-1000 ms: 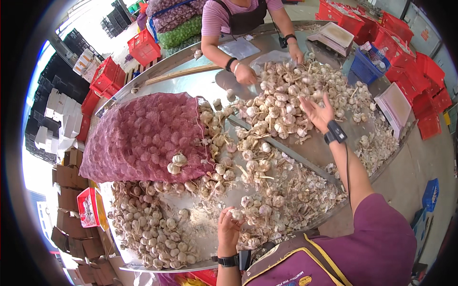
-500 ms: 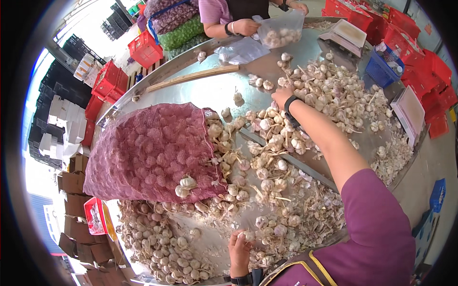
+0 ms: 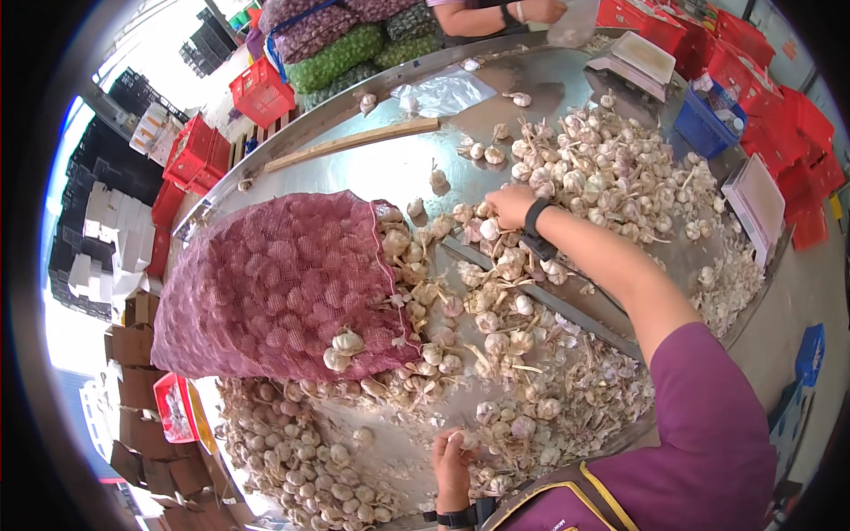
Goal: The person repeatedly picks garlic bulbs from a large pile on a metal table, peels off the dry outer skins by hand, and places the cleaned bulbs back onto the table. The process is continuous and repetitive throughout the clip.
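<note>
My left hand (image 3: pixel 452 469), low in the middle, pinches a garlic bulb (image 3: pixel 467 440) at its fingertips. My right hand (image 3: pixel 512 207) is stretched across the metal table, with its fingers curled down at the near left edge of the far garlic pile (image 3: pixel 589 168). What those fingers grip, if anything, is hidden. A white garlic bulb (image 3: pixel 489 229) lies just under them. To the left rests a big purple mesh sack (image 3: pixel 274 283) full of garlic, its mouth facing right with bulbs spilling out. Another garlic heap (image 3: pixel 301 465) lies in front of the sack.
A metal bar (image 3: pixel 549 301) runs across the table among loose bulbs and skins. Behind lie a wooden stick (image 3: pixel 354 143) and clear plastic bags (image 3: pixel 452 91). Scales (image 3: pixel 639 62) and a blue basket (image 3: pixel 706 122) stand at the right. Across the table, a person's hand (image 3: pixel 542 11) holds a bag.
My right hand has moved left and nearer, away from the far pile's left part. My left hand stays nearly put. Across the table, the other person has moved right with the bag.
</note>
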A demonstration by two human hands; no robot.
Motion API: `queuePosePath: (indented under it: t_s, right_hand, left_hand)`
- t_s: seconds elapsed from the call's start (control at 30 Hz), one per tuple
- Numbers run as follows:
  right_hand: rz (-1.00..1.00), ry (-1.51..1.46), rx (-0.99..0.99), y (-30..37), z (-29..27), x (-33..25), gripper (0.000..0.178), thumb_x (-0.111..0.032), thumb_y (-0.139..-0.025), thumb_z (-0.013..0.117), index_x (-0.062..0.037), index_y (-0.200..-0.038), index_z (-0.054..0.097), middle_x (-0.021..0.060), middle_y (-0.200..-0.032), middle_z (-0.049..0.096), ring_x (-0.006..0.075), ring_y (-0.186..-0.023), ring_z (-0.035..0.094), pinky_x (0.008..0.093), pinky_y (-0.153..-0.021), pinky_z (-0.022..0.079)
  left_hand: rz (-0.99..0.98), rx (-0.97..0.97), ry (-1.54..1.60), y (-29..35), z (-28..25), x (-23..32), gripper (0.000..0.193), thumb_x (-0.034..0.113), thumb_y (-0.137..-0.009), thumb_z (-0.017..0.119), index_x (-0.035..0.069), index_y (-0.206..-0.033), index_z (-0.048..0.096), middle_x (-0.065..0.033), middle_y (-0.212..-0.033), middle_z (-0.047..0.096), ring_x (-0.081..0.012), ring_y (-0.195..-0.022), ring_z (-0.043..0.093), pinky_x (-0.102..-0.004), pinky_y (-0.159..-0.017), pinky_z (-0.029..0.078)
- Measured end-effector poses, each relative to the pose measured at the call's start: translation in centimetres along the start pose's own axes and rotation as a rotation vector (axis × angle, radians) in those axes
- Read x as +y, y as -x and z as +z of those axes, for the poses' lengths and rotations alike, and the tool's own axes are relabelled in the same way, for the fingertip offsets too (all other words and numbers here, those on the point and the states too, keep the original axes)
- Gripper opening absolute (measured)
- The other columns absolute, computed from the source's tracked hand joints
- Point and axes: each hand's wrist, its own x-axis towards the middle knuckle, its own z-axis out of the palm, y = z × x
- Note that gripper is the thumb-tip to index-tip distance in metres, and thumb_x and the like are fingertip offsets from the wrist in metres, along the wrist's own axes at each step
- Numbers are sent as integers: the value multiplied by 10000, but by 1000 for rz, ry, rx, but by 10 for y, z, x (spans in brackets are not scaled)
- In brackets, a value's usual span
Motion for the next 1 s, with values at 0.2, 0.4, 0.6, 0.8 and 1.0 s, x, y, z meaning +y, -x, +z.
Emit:
queuePosePath:
  t_s: [0.2, 0.4, 0.6, 0.8, 1.0]
  right_hand:
    - [-12, 475, -139, -5, 8, -39, 262, -228, -878, 563, -134, -1058, 728, 44, -1070, 703, 215, -1005, 673, 402, -774, 534]
    - [-104, 248, -22, 9, 1, -26, 222, -194, -814, 649, -170, -1030, 690, 90, -1133, 612, 279, -960, 657, 422, -765, 537]
    - [-13, -194, 52, 32, 12, 0, 236, -126, -792, 623, -162, -1024, 607, 91, -1113, 587, 302, -1002, 623, 446, -807, 505]
    - [5, -155, 41, 27, 0, -20, 526, -110, -775, 643, -240, -1273, 537, 90, -1212, 592, 284, -1086, 616, 440, -844, 511]
    - [-59, 20, 81, -3, 23, -39, 451, -162, -808, 667, -199, -1241, 545, 76, -1034, 680, 265, -955, 669, 423, -772, 532]
  left_hand:
    - [17, -15, -36, 5, -6, -4, 120, 127, -934, 590, 79, -1042, 611, -20, -949, 638, -148, -810, 644, -320, -668, 573]
    - [47, 34, -71, 21, -4, -6, 133, 137, -932, 596, 78, -1050, 613, -19, -960, 631, -141, -836, 630, -325, -685, 562]
    - [90, 33, -97, 31, -7, -4, 152, 147, -933, 600, 56, -1055, 611, -38, -971, 635, -152, -843, 635, -329, -703, 563]
    - [128, 50, -99, 34, -13, -13, 122, 115, -946, 550, 41, -1037, 586, -74, -901, 655, -191, -790, 665, -352, -689, 588]
    - [131, 60, -115, 34, -8, -11, 160, 118, -936, 572, 33, -1069, 596, -64, -953, 641, -180, -832, 648, -366, -709, 588]
